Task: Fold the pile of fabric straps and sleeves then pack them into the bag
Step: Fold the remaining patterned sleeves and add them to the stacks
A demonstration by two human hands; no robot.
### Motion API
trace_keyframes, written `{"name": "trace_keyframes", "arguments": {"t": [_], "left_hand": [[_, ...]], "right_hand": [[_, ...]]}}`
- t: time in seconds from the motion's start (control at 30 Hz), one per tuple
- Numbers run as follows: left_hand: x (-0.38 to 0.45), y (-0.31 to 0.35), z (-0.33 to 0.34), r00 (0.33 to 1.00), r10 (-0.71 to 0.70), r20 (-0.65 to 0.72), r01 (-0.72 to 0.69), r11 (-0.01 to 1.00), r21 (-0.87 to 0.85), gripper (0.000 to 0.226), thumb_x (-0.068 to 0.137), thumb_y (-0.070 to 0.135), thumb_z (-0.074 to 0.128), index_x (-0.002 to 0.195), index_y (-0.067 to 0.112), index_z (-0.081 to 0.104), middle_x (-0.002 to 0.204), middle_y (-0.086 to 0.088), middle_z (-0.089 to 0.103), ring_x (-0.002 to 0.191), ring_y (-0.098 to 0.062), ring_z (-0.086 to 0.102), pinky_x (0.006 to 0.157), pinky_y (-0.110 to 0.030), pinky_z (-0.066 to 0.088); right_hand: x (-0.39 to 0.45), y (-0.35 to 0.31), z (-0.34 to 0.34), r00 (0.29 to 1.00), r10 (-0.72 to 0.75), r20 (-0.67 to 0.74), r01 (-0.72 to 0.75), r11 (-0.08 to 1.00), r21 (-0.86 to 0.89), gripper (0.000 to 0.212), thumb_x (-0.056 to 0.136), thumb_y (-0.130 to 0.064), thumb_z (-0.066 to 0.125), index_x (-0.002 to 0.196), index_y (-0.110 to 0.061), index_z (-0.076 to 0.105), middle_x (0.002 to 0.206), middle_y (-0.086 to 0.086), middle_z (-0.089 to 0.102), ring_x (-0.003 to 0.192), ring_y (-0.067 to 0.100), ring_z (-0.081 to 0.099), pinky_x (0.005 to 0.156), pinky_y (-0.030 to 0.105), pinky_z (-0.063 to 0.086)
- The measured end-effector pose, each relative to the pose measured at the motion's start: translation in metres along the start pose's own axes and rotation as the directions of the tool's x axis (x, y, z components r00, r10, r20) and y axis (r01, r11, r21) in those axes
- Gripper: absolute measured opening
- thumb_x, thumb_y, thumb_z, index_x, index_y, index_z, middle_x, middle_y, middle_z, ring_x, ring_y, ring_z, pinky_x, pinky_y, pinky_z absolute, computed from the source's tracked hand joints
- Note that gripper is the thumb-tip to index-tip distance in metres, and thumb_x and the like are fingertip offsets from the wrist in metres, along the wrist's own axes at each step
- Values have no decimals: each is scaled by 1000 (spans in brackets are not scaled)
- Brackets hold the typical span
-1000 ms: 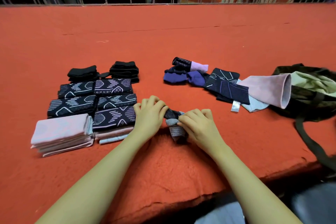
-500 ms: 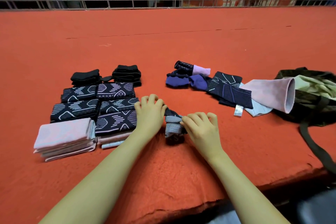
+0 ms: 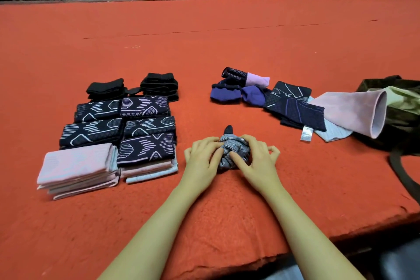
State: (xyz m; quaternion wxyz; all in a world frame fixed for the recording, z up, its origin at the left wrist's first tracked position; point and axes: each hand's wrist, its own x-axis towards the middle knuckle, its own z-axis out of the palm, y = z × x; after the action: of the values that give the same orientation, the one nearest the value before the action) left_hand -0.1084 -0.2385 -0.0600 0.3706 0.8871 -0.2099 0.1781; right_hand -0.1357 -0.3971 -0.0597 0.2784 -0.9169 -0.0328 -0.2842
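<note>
Both hands have closed in, left hand (image 3: 203, 158) and right hand (image 3: 256, 158) pinching bunched striped sleeve (image 3: 234, 151).

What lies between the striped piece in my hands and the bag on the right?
The striped piece is held by both the left hand and right hand. Toward the bag, bare carpet comes first, then the unfolded pile: the pink sleeve rests against the bag's opening.
</note>
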Motion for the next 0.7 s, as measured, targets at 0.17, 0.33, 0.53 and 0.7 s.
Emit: {"name": "trace_keyframes", "arguments": {"t": [0.17, 0.33, 0.53, 0.7], "left_hand": [[10, -2, 8, 998, -11, 67, 18, 995, -102, 22, 84, 35, 48, 97, 22, 60, 126, 25, 48, 128, -3, 32, 94, -16, 11], [14, -2, 7, 994, -79, 72, 87, 991, -106, 40, 79, 39, 49, 119, 45, 46, 109, 26, 50, 109, -6, 38, 88, -20, 14], [19, -3, 13, 995, -85, -48, 86, 996, 23, 40, 77, 57, 41, 100, 34, 64, 98, 23, 52, 97, -13, 38, 78, -25, 13], [17, -4, 15, 989, -61, -137, 78, 990, 116, 38, 79, 54, 40, 93, 28, 64, 94, 15, 61, 94, -19, 41, 76, -27, 12]], "right_hand": [[3, 7, 7, 998, 31, -63, -32, 999, -21, 41, 78, -57, 46, 104, -28, 57, 100, -17, 58, 96, 12, 47, 75, 28, 13], [7, 10, 14, 991, -10, -133, -9, 989, -145, 30, 76, -45, 63, 92, -22, 55, 85, -11, 59, 82, 23, 53, 72, 30, 14], [10, 7, 16, 984, 72, -161, -117, 951, -285, 36, 80, -53, 52, 80, -17, 53, 73, -6, 59, 73, 27, 53, 75, 37, 20], [10, 2, 9, 982, 180, -51, -186, 972, -142, 39, 79, -62, 55, 91, -25, 58, 86, -14, 57, 91, 19, 47, 80, 32, 14]]}}
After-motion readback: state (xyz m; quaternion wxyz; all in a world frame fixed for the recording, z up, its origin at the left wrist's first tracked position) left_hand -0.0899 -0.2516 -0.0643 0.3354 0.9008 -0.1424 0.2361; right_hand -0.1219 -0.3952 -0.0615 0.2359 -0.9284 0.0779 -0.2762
